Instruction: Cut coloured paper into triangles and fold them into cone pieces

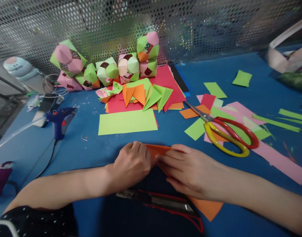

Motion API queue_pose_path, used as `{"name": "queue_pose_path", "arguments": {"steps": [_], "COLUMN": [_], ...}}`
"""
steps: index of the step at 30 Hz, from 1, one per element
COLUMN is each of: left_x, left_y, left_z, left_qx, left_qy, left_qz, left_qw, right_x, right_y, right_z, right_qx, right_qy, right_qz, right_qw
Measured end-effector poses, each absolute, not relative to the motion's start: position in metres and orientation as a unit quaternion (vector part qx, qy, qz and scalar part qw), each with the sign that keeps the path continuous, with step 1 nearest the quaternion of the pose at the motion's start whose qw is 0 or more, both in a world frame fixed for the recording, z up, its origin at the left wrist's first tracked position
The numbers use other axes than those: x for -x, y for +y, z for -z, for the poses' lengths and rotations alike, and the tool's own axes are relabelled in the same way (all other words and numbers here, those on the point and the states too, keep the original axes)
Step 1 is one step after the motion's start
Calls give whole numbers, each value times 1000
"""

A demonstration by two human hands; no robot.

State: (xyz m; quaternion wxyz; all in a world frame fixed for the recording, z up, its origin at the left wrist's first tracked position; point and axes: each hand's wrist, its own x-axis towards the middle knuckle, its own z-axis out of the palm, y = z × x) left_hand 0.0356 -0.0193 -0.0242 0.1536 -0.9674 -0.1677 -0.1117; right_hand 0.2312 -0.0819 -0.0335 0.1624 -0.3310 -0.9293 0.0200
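Note:
Both of my hands are on a piece of orange paper (157,150) in front of me. My left hand (135,162) is closed, its curled fingers pressed on the paper's left part. At the right part, my right hand (187,169) has its fingers together on the paper, with the thumb side partly hidden. More orange paper (207,208) shows below my right wrist. A black and red box cutter (166,201) lies just below my hands. Red and yellow handled scissors (222,131) rest on paper scraps to the right.
Folded paper balls (108,70) line the back by a perforated metal panel (202,29). Coloured sheets (127,121) lie before them. A blue glue gun (59,121) and its cord are at the left, near a bottle (27,74). A basket (282,61) stands at the back right.

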Motion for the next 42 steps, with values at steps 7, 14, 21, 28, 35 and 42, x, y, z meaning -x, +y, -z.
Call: {"name": "queue_pose_path", "arguments": {"steps": [7,14,21,28,35,42], "left_x": [-39,-35,-37,-38,-38,-39], "left_y": [-21,-21,-21,-19,-14,-21], "left_z": [23,28,26,27,32,35], "left_qx": [966,965,967,966,969,958], "left_qy": [-178,-157,-163,-181,-186,-199], "left_qz": [112,119,112,89,70,101], "left_qw": [152,174,161,160,149,180], "right_x": [-231,-212,-234,-257,-247,-234], "right_y": [-80,-59,-80,-103,-95,-90], "right_z": [22,51,46,41,36,48], "right_qx": [351,389,435,511,541,526], "right_qy": [-919,-904,-888,-842,-813,-832], "right_qz": [-68,80,93,114,154,108], "right_qw": [166,155,119,134,150,137]}}
